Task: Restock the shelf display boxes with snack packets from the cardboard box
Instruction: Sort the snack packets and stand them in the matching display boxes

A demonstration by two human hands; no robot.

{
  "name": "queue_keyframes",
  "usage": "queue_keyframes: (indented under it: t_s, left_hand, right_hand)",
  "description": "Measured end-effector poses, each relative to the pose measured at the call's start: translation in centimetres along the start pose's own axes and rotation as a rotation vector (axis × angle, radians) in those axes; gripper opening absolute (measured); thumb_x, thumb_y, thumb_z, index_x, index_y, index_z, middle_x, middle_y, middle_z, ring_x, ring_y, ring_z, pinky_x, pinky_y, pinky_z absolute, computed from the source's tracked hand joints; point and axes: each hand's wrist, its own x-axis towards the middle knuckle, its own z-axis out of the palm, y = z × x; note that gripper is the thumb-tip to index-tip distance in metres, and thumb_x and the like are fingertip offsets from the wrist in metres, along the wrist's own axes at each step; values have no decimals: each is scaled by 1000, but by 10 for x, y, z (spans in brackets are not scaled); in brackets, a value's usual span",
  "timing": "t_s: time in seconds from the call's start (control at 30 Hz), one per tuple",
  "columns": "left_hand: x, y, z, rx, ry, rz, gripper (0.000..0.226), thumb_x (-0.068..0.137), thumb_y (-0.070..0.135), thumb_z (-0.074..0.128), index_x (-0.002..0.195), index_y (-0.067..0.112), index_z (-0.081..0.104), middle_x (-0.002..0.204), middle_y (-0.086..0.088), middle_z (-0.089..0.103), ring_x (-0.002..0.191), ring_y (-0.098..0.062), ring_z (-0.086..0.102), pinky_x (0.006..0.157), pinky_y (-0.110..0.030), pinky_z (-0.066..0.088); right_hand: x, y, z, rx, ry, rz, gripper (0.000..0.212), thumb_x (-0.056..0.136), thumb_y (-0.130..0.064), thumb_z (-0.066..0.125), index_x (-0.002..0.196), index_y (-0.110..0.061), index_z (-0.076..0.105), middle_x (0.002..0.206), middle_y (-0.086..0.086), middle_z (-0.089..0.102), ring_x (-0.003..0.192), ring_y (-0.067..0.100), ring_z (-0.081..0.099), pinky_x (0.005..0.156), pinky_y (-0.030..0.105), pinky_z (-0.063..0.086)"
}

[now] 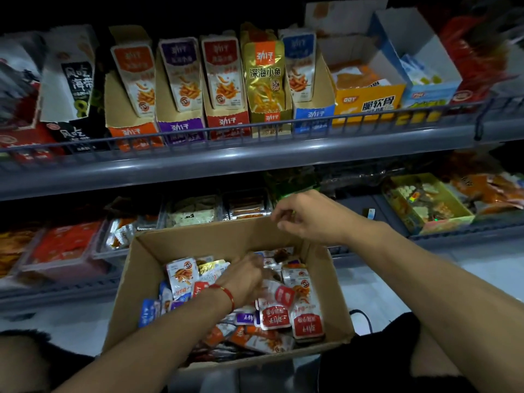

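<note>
Your left hand, a red cord at the wrist, is down inside the cardboard box that sits between your knees, its fingers curled into the loose heap of snack packets; motion blur hides whether they have closed on 1, so you cannot tell what it holds. These packets should be very light, thin and soft, flat sealed pouches with a glossy film that is likely to slide against its neighbours. Pinch one by a crimped end or across the flat face rather than squeezing the middle; several can probably be fanned together at their edges, but a loose stack may slip apart.

The packets look mostly white with a picture of orange strips, and each carries a coloured band at one end: red on the nearest ones, purple, blue and orange elsewhere, with a gold one farther back. They lie jumbled, many upside down.

Your right hand hovers over the box's far rim, fingers loosely curled, apparently holding nothing.

Beyond, the lower shelf carries trays of other snacks. On the upper shelf stand the matching display boxes, side by side: orange, purple, red, gold and blue, each showing an upright packet at the front with room behind. Match band colour to box colour.
</note>
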Motion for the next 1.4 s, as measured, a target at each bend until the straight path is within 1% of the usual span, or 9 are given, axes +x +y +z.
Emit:
queue_keyframes:
  t_s: [0.1,0.23,0.4,0.53,0.77,0.9,1.13,1.3,1.4]
  left_hand:
    - [-14,-15,-26,-468,-21,-239,30,88,43,73,111,22,70,111,0,70,101,-19,66,84,-34,54]
    - [-37,-25,-71,-1034,52,-359,19,85,26,79,100,16,72,94,-2,78,77,-13,74,73,-32,62]
    - [-65,-21,-120,-1241,153,-312,26,83,15,80,107,8,72,95,-8,78,80,-22,75,62,-27,60]
    - [-84,-27,-139,-1481,291,-347,31,78,10,80,107,3,71,94,-16,77,80,-25,76,58,-29,60]
    - [-91,-33,-164,-1888,580,-275,43,70,15,77,108,-4,70,102,-19,76,95,-24,74,81,-28,60]
    - [-98,-44,-179,-1961,689,-197,51,71,14,76,118,-3,65,108,-17,75,101,-23,72,92,-30,58]
    - [-113,-67,-198,-2055,724,-97,43,80,15,70,121,7,62,105,-14,75,86,-21,71,69,-27,59]
    - [-122,-92,-203,-2023,826,-199,39,80,16,68,118,9,64,100,-12,75,85,-23,69,78,-33,55]
    - [-123,-93,-203,-1985,830,-221,24,93,10,58,116,8,63,96,-12,73,81,-23,67,74,-33,53]
  right_hand:
    - [-1,1,0,5,-61,23,21,97,-30,66,117,-26,70,106,-9,72,92,5,65,84,32,58]
    - [1,-5,2,108,-85,63,35,95,-45,68,123,-25,66,109,-10,73,93,1,66,74,17,54]
    - [5,-19,-6,493,50,161,10,94,-28,71,98,-18,71,94,-3,76,90,8,73,86,39,61]
    - [0,-28,-17,702,121,256,12,94,-27,70,94,-15,73,89,0,79,89,14,76,90,46,60]
    - [4,-55,-27,1094,292,402,24,91,-24,71,105,-4,76,98,14,78,99,32,75,94,47,57]
    - [23,-73,-53,1010,354,378,21,92,-22,71,101,-4,74,95,13,78,94,32,74,91,46,56]
    - [74,-100,-144,415,528,46,3,95,-22,69,94,-19,69,87,-6,72,78,-4,69,70,18,57]
    - [119,-92,-208,123,650,5,19,99,-37,61,113,-24,66,116,-2,69,109,9,65,93,35,56]
    - [140,-91,-222,-33,653,58,30,101,-31,59,128,-18,63,133,4,64,119,12,57,97,30,48]
